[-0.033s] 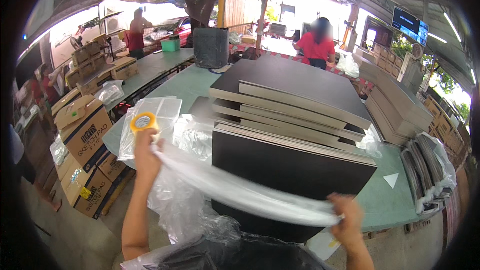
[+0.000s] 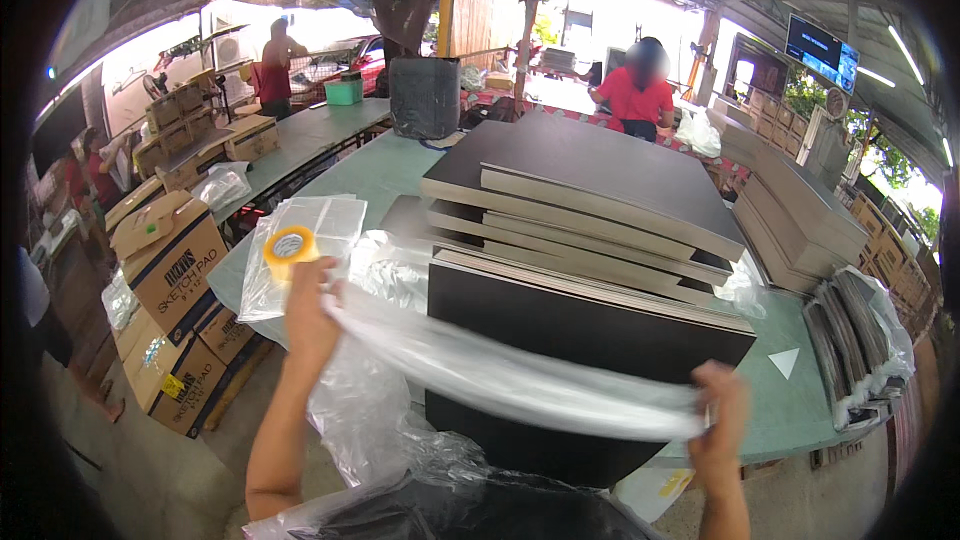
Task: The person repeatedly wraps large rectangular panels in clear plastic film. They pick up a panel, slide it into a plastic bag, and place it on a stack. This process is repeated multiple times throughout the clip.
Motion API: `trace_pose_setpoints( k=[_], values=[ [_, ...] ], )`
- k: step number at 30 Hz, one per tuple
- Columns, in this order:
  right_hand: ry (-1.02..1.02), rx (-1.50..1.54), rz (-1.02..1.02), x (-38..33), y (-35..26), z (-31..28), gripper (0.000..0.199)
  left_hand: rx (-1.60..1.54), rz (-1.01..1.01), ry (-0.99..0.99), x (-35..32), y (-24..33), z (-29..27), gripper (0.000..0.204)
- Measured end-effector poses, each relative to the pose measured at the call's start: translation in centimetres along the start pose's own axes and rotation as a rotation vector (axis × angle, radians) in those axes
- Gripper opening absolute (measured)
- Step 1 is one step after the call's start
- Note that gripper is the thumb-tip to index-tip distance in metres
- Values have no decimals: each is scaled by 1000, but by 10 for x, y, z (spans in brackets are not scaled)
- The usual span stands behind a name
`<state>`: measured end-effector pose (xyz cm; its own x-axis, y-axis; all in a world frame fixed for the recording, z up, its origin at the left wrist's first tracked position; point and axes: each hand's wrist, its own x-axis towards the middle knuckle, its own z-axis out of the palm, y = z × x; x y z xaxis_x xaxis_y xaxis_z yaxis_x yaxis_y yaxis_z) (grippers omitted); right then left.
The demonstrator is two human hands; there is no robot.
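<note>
1. Left hand [image 2: 308, 312] is raised at about 9 o'clock of the frame, fingers closed on one end of a clear plastic sheet [image 2: 520, 380].
2. Right hand [image 2: 722, 420] sits at about 4 o'clock, fingers clamped on the other end of the same sheet.
3. The sheet runs stretched between the two hands, from 9 o'clock down toward 4 o'clock, bunched into a band.
4. It crosses in front of a dark upright board [image 2: 580, 340], which stands at the near edge of the green table [image 2: 380, 175].
5. A stack of dark flat boards [image 2: 600, 190] lies behind it, toward 12 o'clock from the hands.
6. A yellow tape roll [image 2: 290, 245] is just above the left hand at 12 o'clock of it, on a packet of clear bags [image 2: 330, 225]; contact with the hand is unclear.
7. More loose plastic film [image 2: 370, 420] hangs below the sheet, between the forearms.
8. Cardboard boxes [image 2: 170, 270] stand at 9 o'clock, on the floor left of the table.
9. A person in a red shirt [image 2: 636, 95] stands across the table at 12 o'clock.
</note>
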<state>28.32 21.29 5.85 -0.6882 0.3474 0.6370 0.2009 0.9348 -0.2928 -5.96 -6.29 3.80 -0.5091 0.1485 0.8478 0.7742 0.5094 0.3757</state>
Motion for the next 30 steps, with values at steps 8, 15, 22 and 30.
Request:
trace_pose_setpoints(
  k=[8,15,22,30],
  values=[
    [292,-337,134,-3,37,-20,54,-71,283,-365,11,80,11,56],
    [153,426,224,-35,73,-79,31,-735,157,-608,30,56,-9,35],
    [74,1258,917,-83,110,-3,24,-1361,-721,-1137,-32,-10,28,45],
    [-266,951,1290,-226,159,134,24,-237,-583,-1745,-247,-92,87,34]
  ],
)
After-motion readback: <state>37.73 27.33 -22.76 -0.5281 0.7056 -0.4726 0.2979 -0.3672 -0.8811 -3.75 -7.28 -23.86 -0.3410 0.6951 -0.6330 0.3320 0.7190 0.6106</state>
